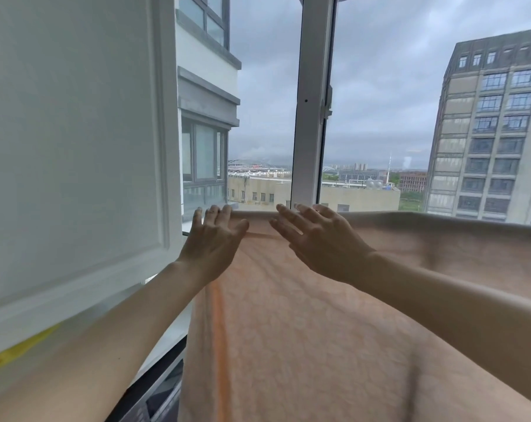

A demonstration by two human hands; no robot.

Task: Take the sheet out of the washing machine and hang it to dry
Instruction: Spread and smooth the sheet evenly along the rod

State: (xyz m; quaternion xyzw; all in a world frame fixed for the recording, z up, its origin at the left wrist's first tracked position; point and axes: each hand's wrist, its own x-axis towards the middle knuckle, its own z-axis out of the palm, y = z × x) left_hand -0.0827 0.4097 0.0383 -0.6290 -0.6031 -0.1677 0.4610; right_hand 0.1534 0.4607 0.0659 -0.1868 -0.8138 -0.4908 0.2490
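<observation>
Currently the peach-orange patterned fabric sheet hangs draped before the white-framed window. Left hand and right hand rest flat-fingered at its top edge, gripping nothing. No legible writing.

No legible text, label, brand, number or sign anywhere in view.

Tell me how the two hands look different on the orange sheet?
The left hand sits at the sheet's left edge, next to the white panel; the right hand is further in, below the window post. The left hand's fingers point straight up to the top fold; the right hand's fingers slant up and leftward, spread wider. Both are open, with nothing pinched.
</observation>
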